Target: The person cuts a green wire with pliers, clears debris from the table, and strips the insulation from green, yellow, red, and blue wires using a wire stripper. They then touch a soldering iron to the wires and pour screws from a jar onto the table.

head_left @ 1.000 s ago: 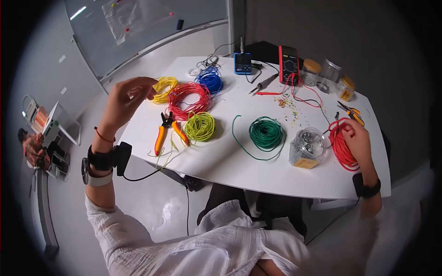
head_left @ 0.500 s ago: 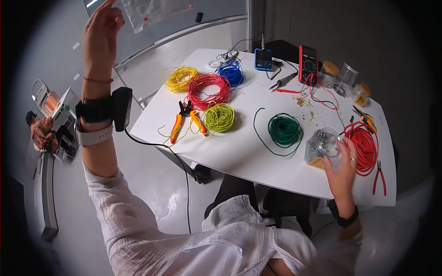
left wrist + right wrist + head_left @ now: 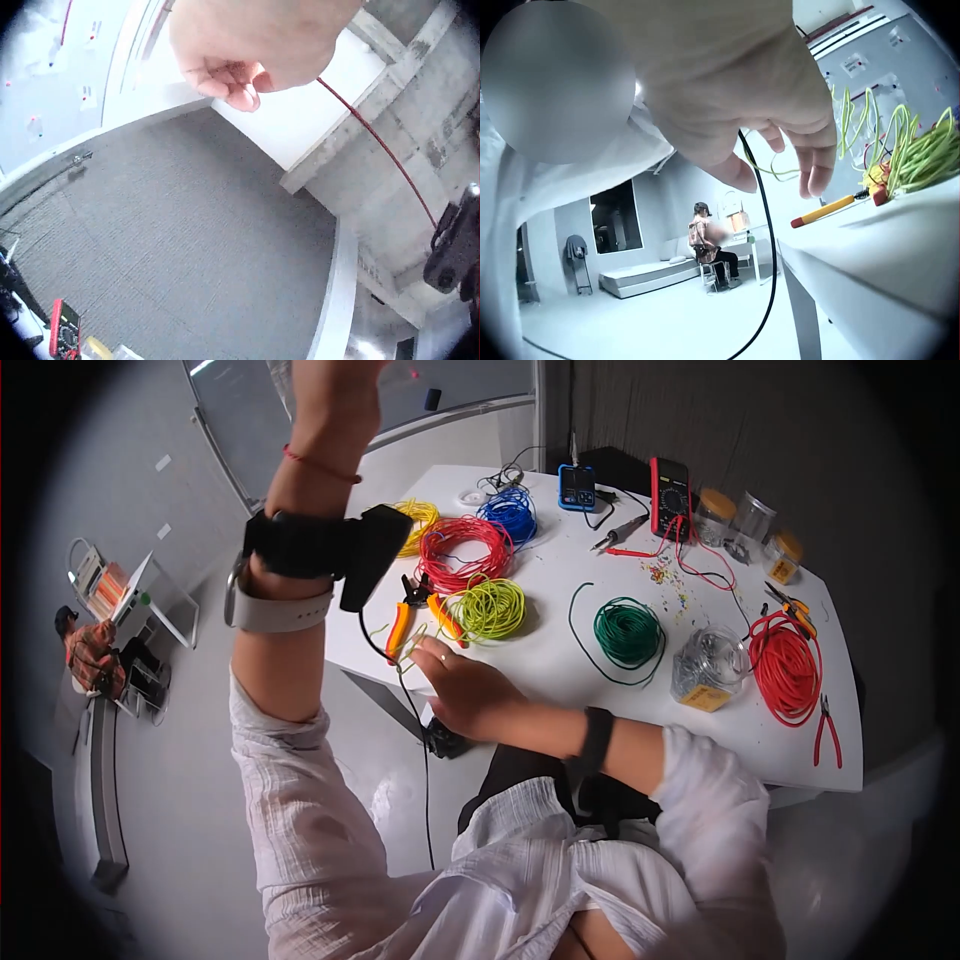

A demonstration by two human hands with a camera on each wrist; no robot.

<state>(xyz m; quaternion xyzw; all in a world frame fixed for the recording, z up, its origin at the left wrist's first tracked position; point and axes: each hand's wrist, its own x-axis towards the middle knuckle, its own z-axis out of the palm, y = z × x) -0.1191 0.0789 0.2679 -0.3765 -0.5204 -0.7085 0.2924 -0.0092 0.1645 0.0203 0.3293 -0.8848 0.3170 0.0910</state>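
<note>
My left hand [image 3: 338, 400] is raised high, partly cut off by the top of the head view. In the left wrist view its fingers curl loosely, with nothing visible in them. My right hand [image 3: 468, 695] reaches across to the table's left front edge, fingers loosely extended. Close to its fingertips lie wire strippers [image 3: 398, 632] with orange-yellow handles and a coil of yellow-green wire [image 3: 490, 609]. A loose end of that wire [image 3: 784, 177] passes behind the right fingers in the right wrist view. Coils of red wire [image 3: 440, 560] and blue wire [image 3: 512, 518] sit behind.
On the right of the table are a green wire coil [image 3: 628, 632], a clear jar [image 3: 705, 672], a thick red coil [image 3: 787, 678] and red-handled pliers [image 3: 826, 738]. A red multimeter [image 3: 672, 500] stands behind. A black cable [image 3: 768, 247] hangs near the table edge.
My right hand has gone from the red coil, past the clear jar, over to the left front edge. My left hand has risen from beside the yellow coil, then shifted right.
</note>
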